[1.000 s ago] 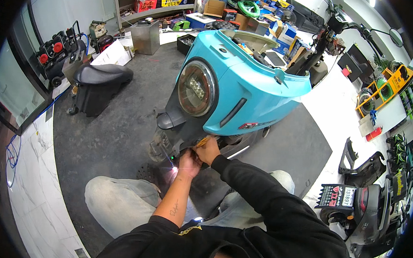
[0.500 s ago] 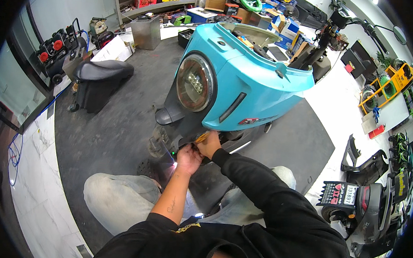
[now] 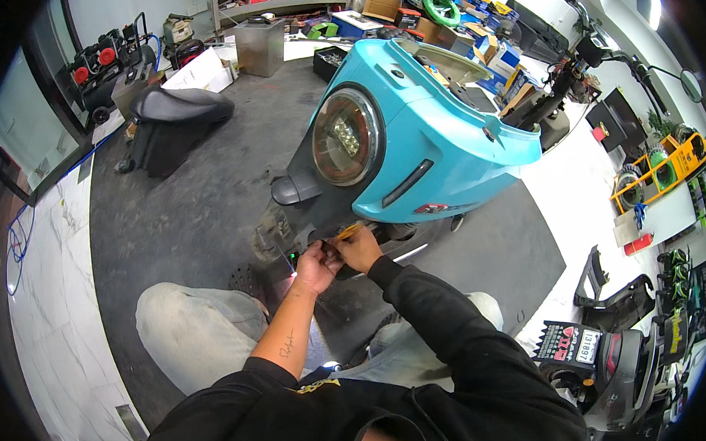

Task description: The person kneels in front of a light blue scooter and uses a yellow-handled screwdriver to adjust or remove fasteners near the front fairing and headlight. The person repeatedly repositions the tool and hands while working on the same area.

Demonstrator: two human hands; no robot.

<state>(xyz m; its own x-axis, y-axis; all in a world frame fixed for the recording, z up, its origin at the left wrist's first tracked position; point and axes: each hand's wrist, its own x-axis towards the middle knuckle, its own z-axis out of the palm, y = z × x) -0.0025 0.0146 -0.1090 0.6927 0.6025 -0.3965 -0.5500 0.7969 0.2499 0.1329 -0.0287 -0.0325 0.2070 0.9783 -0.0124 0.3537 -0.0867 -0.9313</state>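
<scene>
A turquoise scooter (image 3: 441, 165) with a round headlight (image 3: 343, 137) stands in front of me, its handlebar side toward the back right. Below its front panel, both my hands meet at the dark lower parts. My right hand (image 3: 360, 252) is closed around a tool with a yellow-orange handle (image 3: 349, 232); its working end is hidden. Just left of it, my left hand (image 3: 316, 268) has its fingers pinched together against a small dark part, which I cannot make out. A dark front fender (image 3: 295, 189) sits above and left of the hands. A bright light glows beside my left wrist.
A black scooter seat (image 3: 183, 111) lies on the dark mat at the left, near a metal box (image 3: 259, 47). Boxes and parts crowd the back. Another scooter (image 3: 623, 370) and loose black panels (image 3: 619, 297) are at the right. My bent knees flank the work spot.
The view has shifted a little, so the scooter appears slightly farther right. Both hands stay together at the same spot under the front panel, with the yellow-orange-handled tool still in the right one.
</scene>
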